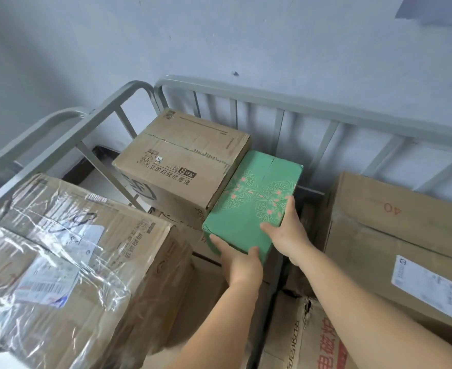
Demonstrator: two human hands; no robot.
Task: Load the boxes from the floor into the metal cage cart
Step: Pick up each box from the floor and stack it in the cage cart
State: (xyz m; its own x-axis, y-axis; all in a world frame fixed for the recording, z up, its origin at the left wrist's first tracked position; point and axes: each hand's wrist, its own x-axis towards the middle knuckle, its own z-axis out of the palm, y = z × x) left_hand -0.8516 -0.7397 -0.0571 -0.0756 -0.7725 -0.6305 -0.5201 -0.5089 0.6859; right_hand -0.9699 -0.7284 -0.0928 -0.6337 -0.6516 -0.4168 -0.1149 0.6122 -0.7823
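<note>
One green floral box (249, 206) is gripped by left hand (242, 262) and right hand (288, 233) among four brown cardboard boxes in the grey metal cart (294, 103).

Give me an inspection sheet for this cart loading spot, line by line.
Surface: cart with grey metal rails, its floor hidden under boxes.
Job's things: green box held beside the brown box at the back rail; taped box at left; box marked 40 at right; torn box with red print below it.
Clutter: nothing seen.
Hands: left hand grips the green box's near corner; right hand grips its right edge.
Cables: nothing seen.
Surroundings: pale wall behind the cart, marked in spots.
</note>
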